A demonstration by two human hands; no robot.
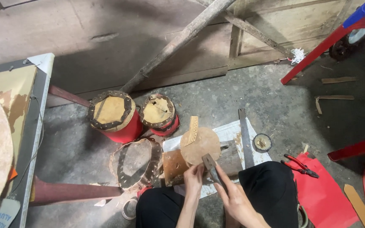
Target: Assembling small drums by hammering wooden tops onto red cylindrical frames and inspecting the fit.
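Note:
I sit on the floor with a small drum body lying on its side between my knees. A round tan hide disc rests against its upper end, with a short wooden strip on top of it. My left hand pinches the disc's lower edge. My right hand grips a flat metal chisel-like tool whose tip touches the disc's edge beside the left fingers.
Two red drums with laced hide tops stand behind. An open hide ring lies left. A handsaw, a small round tin, red pliers on a red sheet, and a red stand are on the right.

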